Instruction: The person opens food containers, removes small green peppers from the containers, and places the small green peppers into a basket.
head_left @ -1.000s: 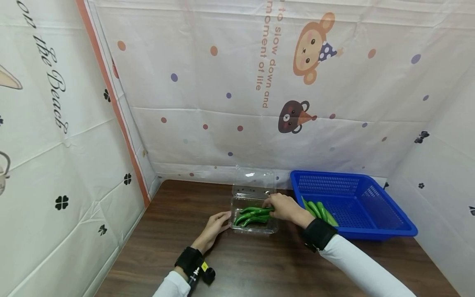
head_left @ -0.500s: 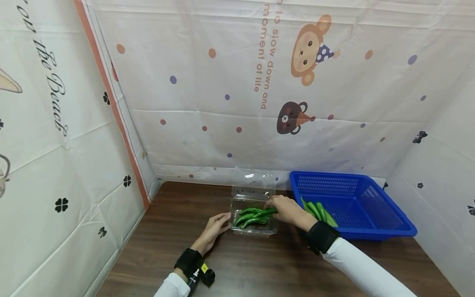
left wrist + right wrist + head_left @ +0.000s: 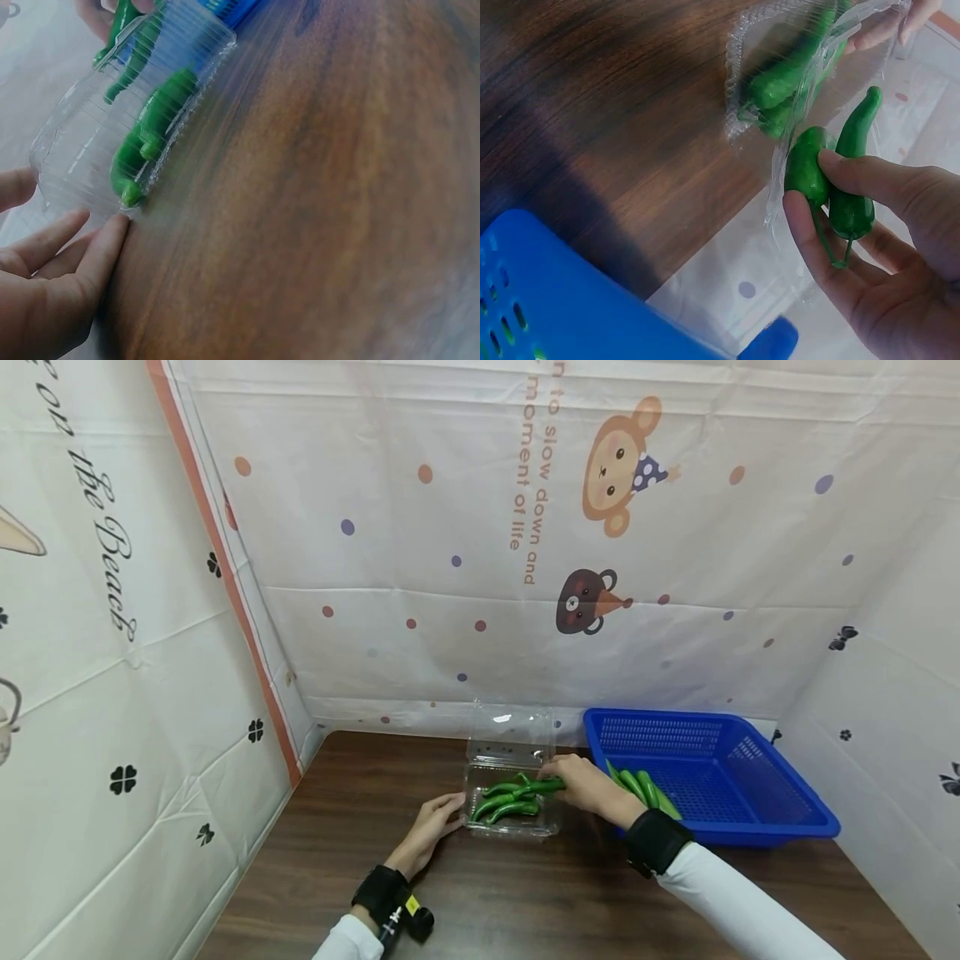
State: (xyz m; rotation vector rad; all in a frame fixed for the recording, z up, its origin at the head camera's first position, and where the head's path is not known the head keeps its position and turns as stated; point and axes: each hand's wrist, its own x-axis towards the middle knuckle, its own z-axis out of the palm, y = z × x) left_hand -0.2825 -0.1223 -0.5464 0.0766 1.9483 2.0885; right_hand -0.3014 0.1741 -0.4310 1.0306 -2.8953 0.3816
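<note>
With several peppers already in the clear container (image 3: 510,777) at frame centre and more in the blue basket (image 3: 720,777), transfer appears partway: right hand (image 3: 581,781) pinches two green peppers (image 3: 832,180) over the container, left hand (image 3: 431,822) braces it with straight fingers.

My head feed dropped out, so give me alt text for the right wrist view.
The right hand pinches two green peppers beside the open clear plastic box, which holds more peppers. A blue basket sits on the wooden table.
</note>
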